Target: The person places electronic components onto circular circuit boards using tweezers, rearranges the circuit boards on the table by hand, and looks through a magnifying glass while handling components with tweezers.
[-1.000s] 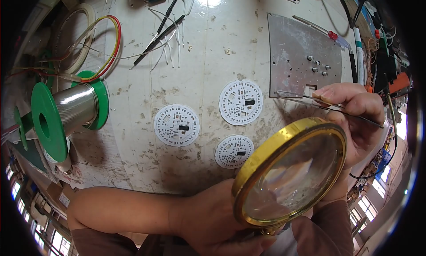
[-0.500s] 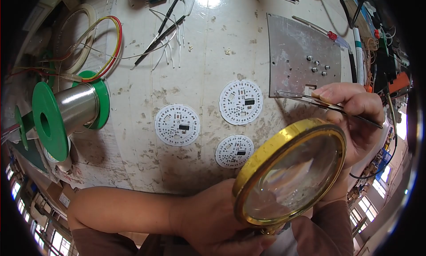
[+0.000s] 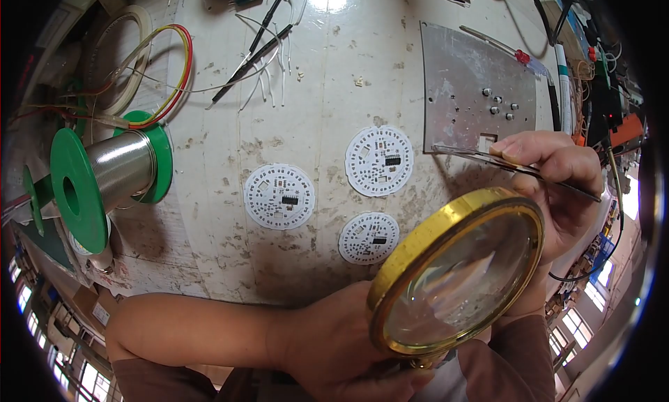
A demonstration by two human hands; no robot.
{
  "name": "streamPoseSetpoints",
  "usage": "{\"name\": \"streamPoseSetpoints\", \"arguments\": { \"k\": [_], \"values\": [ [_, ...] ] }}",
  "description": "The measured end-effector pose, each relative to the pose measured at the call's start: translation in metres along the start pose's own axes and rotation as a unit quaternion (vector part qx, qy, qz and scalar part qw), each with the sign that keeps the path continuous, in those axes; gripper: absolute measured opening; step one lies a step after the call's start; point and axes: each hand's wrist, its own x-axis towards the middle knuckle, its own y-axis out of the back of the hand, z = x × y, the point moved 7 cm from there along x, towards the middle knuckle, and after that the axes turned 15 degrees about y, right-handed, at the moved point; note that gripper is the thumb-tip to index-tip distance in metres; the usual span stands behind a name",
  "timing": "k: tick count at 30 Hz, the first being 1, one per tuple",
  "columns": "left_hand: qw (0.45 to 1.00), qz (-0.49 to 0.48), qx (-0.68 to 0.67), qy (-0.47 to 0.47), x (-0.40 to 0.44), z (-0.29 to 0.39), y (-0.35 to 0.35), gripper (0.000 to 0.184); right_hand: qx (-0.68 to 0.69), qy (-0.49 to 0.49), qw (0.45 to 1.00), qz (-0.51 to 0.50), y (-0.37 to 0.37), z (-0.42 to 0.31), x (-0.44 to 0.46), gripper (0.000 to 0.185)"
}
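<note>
My left hand (image 3: 334,339) is closed around the lower end of a magnifying glass (image 3: 387,273) with a gold rim, which is tilted over the front of the bench. My right hand (image 3: 561,182) pinches a pair of metal tweezers (image 3: 512,166). Their tips point left, by the lower edge of a grey metal plate (image 3: 442,67), and whether anything sits between them I cannot make out. Left of the magnifier lie three round white circuit boards, one upper (image 3: 378,177), one left (image 3: 279,210) and one lower (image 3: 366,248), each with a black chip. Small cylindrical parts (image 3: 495,100) stand on the plate.
A green spool of solder wire (image 3: 125,166) stands at the left, near a tape roll (image 3: 143,36) and red and yellow wires (image 3: 187,60). Black-sleeved leads (image 3: 244,69) lie at the back. A screwdriver (image 3: 519,55) rests across the plate, and cables (image 3: 563,81) run along the right.
The tweezers' two arms look closer together at the tips than before. The magnifying glass has shifted very slightly; the boards and plate stay put.
</note>
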Motion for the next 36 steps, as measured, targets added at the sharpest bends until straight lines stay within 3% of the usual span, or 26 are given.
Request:
{"name": "streamPoseSetpoints", "arguments": {
  "k": [12,15,24,26,28,31,33,36],
  "values": [
    [0.999,0.035,-0.009,-0.024,-0.006,-0.003,-0.001,0.031,-0.017,0.041,0.999,-0.021,-0.001,-0.002,0.000,0.027],
    [0.995,0.083,-0.007,-0.050,-0.007,-0.001,0.000,0.033,-0.024,0.045,0.998,-0.031,-0.002,-0.003,0.000,0.027],
    [0.999,-0.013,-0.015,0.043,-0.003,-0.002,-0.003,0.026,-0.004,0.009,1.000,-0.006,-0.001,0.000,0.000,0.025],
    [0.994,0.099,0.006,-0.047,-0.004,-0.001,-0.004,0.023,0.001,0.020,1.000,-0.011,0.000,-0.001,0.000,0.024],
    [0.994,0.100,0.010,-0.049,-0.006,-0.004,-0.011,0.016,0.008,0.051,0.998,-0.025,0.002,-0.001,0.002,0.025],
    [0.999,-0.011,0.024,0.029,-0.013,-0.014,-0.032,0.013,0.010,0.060,0.998,-0.015,0.005,-0.011,0.003,0.026],
    [0.997,-0.010,0.077,0.015,-0.023,-0.022,-0.047,0.028,0.020,0.060,0.998,0.001,0.006,-0.023,0.001,0.027],
    [0.989,-0.096,0.070,0.086,-0.024,-0.027,-0.052,0.028,0.009,0.080,0.997,-0.007,0.009,-0.042,-0.007,0.030]
  ]
}}
